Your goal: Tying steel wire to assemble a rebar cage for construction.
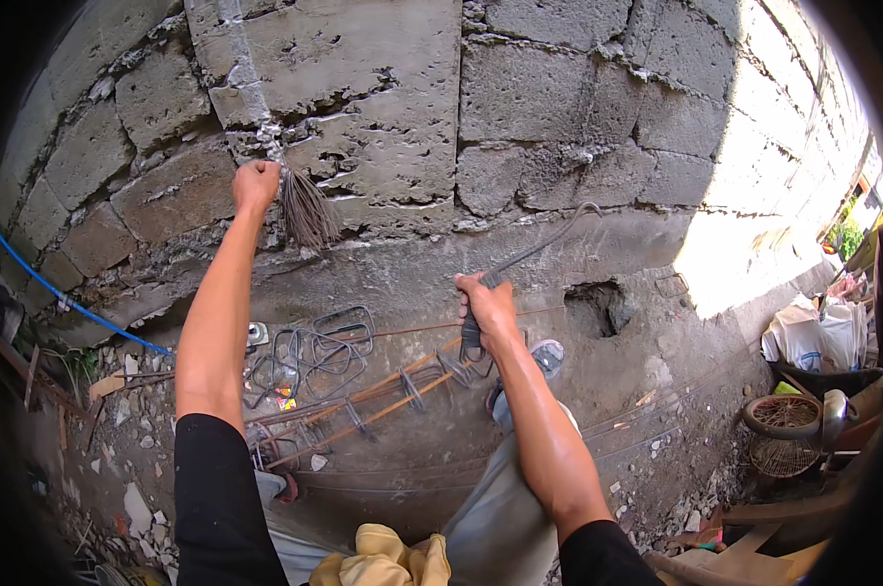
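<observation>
High on the left, my left hand (pixel 256 186) is closed at the top of a bundle of thin tie wires (pixel 310 217). The loose ends fan out downward in front of the block wall. My right hand (pixel 488 308) is wrapped round the grip of a tie wire hook (pixel 544 246), a dark bent rod with a wrapped handle. Its curved tip points up and away, close to the wall's base. Below my hands lies a rebar cage (pixel 363 415) of long rusty bars with several stirrups. Bent wire stirrups (pixel 315 352) sit loose beside it.
A rough concrete block wall (pixel 549 98) rises ahead. A hole (pixel 598 308) opens in the ground by its base. A blue hose (pixel 80 308) runs along the left. Rubble (pixel 139 508) is scattered at lower left; white sacks (pixel 818 332) and a wheel (pixel 783 416) stand at right.
</observation>
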`<state>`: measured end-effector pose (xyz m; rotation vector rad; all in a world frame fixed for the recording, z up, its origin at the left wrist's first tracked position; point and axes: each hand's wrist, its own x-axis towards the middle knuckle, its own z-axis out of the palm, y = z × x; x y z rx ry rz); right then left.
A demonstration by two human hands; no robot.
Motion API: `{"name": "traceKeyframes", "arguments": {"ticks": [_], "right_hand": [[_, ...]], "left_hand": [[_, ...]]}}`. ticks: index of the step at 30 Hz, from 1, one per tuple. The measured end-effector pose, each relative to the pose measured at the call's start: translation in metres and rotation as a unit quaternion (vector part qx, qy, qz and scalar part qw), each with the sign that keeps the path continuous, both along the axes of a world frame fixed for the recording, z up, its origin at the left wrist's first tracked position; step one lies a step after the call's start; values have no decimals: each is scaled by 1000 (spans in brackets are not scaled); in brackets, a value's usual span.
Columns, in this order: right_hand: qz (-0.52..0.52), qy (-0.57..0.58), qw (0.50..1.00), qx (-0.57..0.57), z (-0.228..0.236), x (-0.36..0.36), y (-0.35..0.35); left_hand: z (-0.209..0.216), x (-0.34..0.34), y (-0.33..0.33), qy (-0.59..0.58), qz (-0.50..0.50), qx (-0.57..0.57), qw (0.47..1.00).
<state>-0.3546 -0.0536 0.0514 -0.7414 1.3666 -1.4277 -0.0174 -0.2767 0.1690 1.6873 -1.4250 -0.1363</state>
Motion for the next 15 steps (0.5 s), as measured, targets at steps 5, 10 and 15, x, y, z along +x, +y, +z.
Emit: {"name": "traceKeyframes", "arguments": {"ticks": [5, 10, 15], "right_hand": [[18, 7, 1000, -8, 6, 8, 2], [57, 32, 997, -52, 14, 25, 14], [133, 27, 990, -34, -4, 59, 18]], "left_hand": [[33, 20, 15, 331, -137, -279, 891], [40, 11, 64, 365, -144, -359, 847], [0, 11, 115, 512, -141, -219, 818]]}}
